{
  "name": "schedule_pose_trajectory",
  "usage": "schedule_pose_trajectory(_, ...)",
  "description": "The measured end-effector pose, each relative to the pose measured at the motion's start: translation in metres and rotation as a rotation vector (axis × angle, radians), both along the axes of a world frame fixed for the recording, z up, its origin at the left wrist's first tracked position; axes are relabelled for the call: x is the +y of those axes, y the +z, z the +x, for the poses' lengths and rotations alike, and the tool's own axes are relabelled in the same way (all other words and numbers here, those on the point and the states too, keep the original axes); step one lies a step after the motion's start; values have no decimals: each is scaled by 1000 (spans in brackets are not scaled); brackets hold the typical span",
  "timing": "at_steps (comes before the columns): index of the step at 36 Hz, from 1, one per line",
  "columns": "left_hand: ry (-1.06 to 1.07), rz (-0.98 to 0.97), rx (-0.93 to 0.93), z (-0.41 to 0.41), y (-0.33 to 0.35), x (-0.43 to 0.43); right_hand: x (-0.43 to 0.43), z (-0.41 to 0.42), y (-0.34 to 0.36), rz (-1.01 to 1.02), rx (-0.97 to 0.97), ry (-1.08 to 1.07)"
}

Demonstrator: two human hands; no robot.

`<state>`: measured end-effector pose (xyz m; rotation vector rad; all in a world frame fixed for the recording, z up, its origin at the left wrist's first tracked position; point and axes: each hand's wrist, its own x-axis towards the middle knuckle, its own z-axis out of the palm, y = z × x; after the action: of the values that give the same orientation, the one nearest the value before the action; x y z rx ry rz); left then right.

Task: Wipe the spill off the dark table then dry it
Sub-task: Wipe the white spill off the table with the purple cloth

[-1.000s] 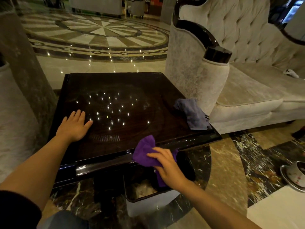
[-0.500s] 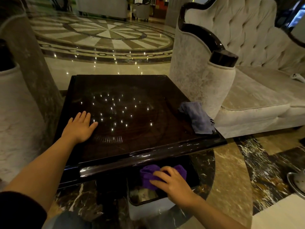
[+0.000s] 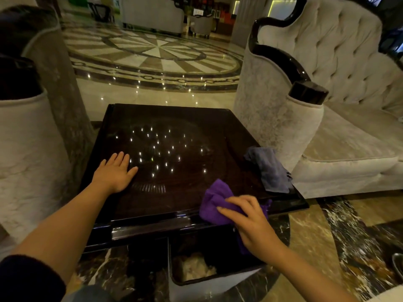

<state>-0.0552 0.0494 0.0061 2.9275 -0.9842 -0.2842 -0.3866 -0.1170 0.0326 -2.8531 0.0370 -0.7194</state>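
Observation:
The dark glossy table (image 3: 174,127) fills the middle of the head view, with ceiling lights mirrored in its top. My left hand (image 3: 114,173) lies flat on the table's near left part, fingers spread, holding nothing. My right hand (image 3: 250,219) grips a bunched purple cloth (image 3: 214,203) at the table's near right edge, the cloth resting on the tabletop and hanging partly over the rim. A grey-blue cloth (image 3: 269,168) lies crumpled on the right edge of the table, apart from both hands. I cannot make out any spill on the surface.
A white waste bin (image 3: 213,282) with crumpled paper inside stands on the floor under the table's near edge. A tufted pale sofa (image 3: 338,138) is close on the right, a pale armchair (image 3: 28,149) on the left. A cup and saucer (image 3: 398,263) sit at the far right.
My right hand has risen with the purple cloth from above the bin back up onto the table's near right edge. My left hand has stayed flat on the table.

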Motion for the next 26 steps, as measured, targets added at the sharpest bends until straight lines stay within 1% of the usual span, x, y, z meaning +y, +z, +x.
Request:
schedule_pose_trajectory(4,8,67,-18,-1,7,-4,-33,30,24,25,-3,-52)
schedule_pose_trajectory(6,23,69,-16,2,13,-6,-53,48,34,41,11,-85)
schedule_pose_trajectory(11,65,-82,-58,6,26,-19,-113,98,53,42,52,-227)
schedule_pose_trajectory(14,43,-139,-38,8,25,-34,-151,128,62,5,95,-317)
schedule_pose_trajectory(18,-17,-75,7,17,15,-53,-198,162,66,-38,162,-432)
schedule_pose_trajectory(23,5,-55,44,32,-1,-64,-241,195,53,-30,264,-540)
schedule_pose_trajectory(26,12,-33,44,39,-9,-67,-259,211,39,-16,338,-567)
